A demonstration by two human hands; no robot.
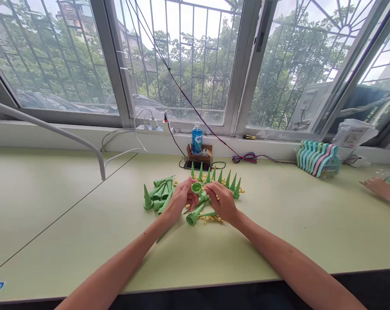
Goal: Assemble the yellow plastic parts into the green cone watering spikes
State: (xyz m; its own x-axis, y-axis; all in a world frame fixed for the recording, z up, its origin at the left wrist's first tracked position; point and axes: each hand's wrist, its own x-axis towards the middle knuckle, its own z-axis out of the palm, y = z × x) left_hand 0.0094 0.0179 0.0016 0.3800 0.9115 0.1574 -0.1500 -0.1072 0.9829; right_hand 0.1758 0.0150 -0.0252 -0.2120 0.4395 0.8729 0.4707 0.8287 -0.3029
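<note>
My left hand point(182, 199) is closed around a green plastic cone-shaped spike point(196, 188), its round hollow cap turned toward me. Close on the right, my right hand point(221, 199) has its fingers pinched beside the cap; what they hold, if anything, is hidden. Loose green spikes point(162, 191) lie in a pile left of my hands, and another spike point(191, 218) rests on its side below them. Behind my right hand several green spikes point(227, 178) stand upright in a row. Small yellow plastic pieces point(211, 218) are scattered among them on the table.
A blue liquid bottle point(197, 140) stands in a small cardboard box by the window, with a dark phone point(195, 165) before it. Coiled cable point(245, 158) and pastel plastic hangers point(317, 158) lie rightward. Another person's hand point(380, 187) reaches in at right. A white tube point(53, 122) arches at left.
</note>
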